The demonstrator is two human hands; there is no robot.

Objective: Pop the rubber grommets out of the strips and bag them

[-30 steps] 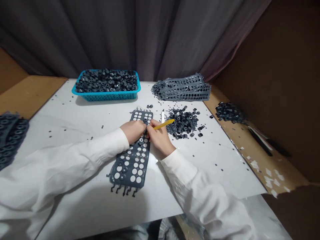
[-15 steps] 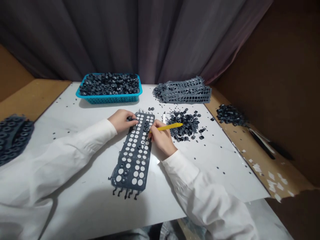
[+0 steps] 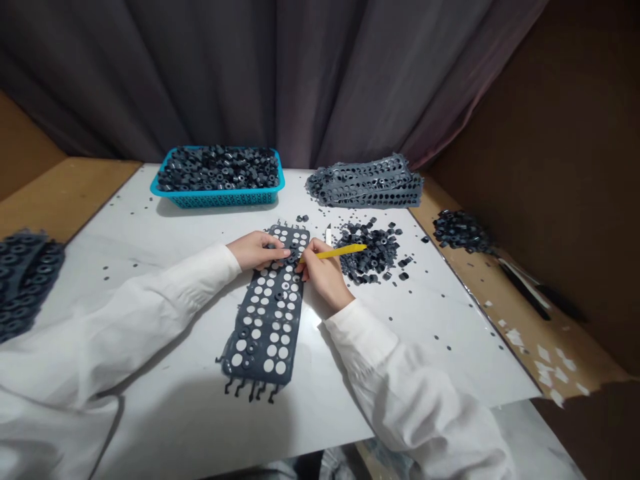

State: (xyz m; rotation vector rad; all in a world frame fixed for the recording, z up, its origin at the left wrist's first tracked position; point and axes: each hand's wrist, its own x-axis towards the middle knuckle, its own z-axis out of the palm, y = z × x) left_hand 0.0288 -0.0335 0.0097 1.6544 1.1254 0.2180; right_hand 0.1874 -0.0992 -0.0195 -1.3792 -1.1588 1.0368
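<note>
Slate-grey sheet (image 3: 263,331) patterned with rows of white round dots; turquoise mesh basket (image 3: 215,199) heaped with dark grey rings (image 3: 217,169); yellow stick (image 3: 340,251); plain white sleeve (image 3: 390,380).

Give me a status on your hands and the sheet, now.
Left hand on perforated dark rubber sheet; right hand gripping yellow pointed stick; pile of dark rubber rings alongside.

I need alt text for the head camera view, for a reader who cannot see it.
The left hand rests on a dark perforated sheet while the right hand holds a yellow stick; a blue basket of dark rings stands behind.
</note>
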